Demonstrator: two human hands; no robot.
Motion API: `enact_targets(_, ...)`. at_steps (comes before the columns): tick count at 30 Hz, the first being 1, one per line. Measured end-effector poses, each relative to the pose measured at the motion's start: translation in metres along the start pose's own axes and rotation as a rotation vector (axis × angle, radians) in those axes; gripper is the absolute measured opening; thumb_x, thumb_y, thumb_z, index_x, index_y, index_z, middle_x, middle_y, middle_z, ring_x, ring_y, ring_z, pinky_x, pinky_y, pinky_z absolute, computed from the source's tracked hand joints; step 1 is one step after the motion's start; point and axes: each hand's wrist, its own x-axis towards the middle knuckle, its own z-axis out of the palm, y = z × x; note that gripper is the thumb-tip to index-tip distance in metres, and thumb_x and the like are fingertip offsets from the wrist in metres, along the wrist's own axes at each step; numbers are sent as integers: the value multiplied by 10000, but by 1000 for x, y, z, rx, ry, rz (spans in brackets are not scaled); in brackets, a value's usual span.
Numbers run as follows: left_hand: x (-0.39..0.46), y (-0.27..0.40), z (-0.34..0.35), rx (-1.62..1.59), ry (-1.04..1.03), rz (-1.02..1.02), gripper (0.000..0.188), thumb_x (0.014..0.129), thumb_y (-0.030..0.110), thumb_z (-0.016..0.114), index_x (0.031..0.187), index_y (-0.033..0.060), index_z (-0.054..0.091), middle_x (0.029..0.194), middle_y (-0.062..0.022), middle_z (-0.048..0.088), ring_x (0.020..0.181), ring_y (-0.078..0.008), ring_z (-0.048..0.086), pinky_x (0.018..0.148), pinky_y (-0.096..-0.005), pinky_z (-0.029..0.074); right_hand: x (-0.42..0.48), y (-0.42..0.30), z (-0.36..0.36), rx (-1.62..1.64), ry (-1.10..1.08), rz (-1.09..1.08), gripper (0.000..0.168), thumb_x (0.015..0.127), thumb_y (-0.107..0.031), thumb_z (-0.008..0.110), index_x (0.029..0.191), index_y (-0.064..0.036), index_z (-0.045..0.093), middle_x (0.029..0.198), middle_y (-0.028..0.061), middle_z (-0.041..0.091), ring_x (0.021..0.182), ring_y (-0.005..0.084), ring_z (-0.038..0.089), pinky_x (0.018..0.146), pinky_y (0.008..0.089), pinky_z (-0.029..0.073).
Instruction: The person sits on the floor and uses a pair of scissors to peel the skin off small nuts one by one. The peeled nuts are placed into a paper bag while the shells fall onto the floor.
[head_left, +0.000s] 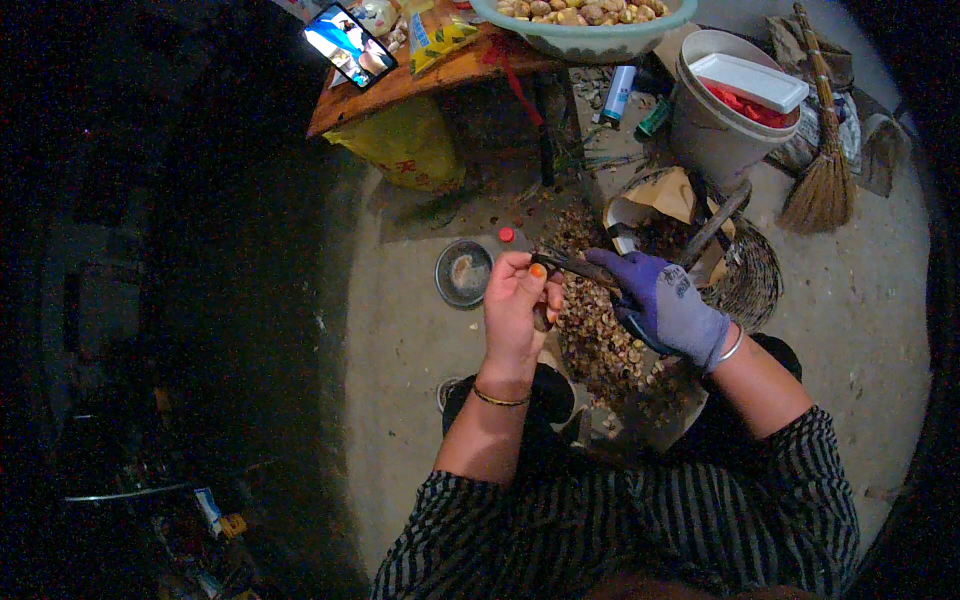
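My bare left hand (517, 300) has its fingers curled at the jaw end of a dark plier-like tool (581, 268). A small dark brown piece (541, 319), apparently a nut, sits in its lower fingers; what lies at the fingertips is too small to tell. My right hand (664, 304), in a purple and grey work glove, is shut on the tool's handles. Beneath both hands a heap of brown nut shells (600, 330) covers the floor between my legs. A plastic basin (585, 46) of peeled, yellowish-brown nuts, likely chestnuts, stands on the wooden table ahead.
Left of the heap sits a metal bowl (450, 289), near a red bottle cap (507, 235). A wicker basket (757, 262) with cardboard and a wooden handle (716, 225) lies right. Beyond are a white bucket (697, 142), a straw broom (821, 187) and a phone (349, 45) on the table (420, 82).
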Motion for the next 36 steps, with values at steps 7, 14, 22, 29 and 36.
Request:
enact_targets(7, -1, -4, 7, -12, 48, -10, 130, 837, 42, 497, 962, 50, 465, 747, -79, 547, 509, -138, 504, 417, -231, 406, 3, 0, -4, -100, 114, -78, 590, 684, -108, 581, 1243, -69, 396, 834, 204, 519, 781, 375, 505, 669, 433, 419)
enact_targets(14, -1, -5, 0, 68, 1, 52, 135, 841, 50, 506, 969, 54, 466, 773, -58, 545, 526, -134, 506, 429, -230, 408, -3, 1, 5, 11, 28, -25, 552, 695, -105, 564, 1221, -49, 407, 847, 212, 532, 784, 378, 519, 670, 438, 428)
enact_targets(22, 0, -12, 2, 109, 74, 72, 145, 841, 50, 509, 980, 53, 466, 799, -63, 553, 570, -134, 523, 445, -222, 413, 8, 2, -1, -188, 93, -85, 570, 691, -98, 554, 1235, -40, 395, 843, 207, 527, 774, 367, 517, 657, 439, 423)
enact_targets(29, -2, -3, 8, 172, 66, 65, 133, 863, 55, 495, 989, 31, 459, 776, -56, 542, 582, -112, 517, 473, -208, 410, 0, 2, 8, -8, 57, -34, 574, 668, -41, 517, 1229, -35, 392, 921, 245, 528, 833, 413, 509, 708, 453, 423)
enact_targets(36, -1, 1, 12, 96, -3, 22, 128, 867, 93, 513, 969, 38, 458, 768, -53, 542, 562, -111, 514, 461, -204, 402, 0, 13, 23, 31, 36, -83, 554, 700, -124, 591, 1209, -17, 401, 823, 217, 559, 765, 374, 551, 671, 437, 441)
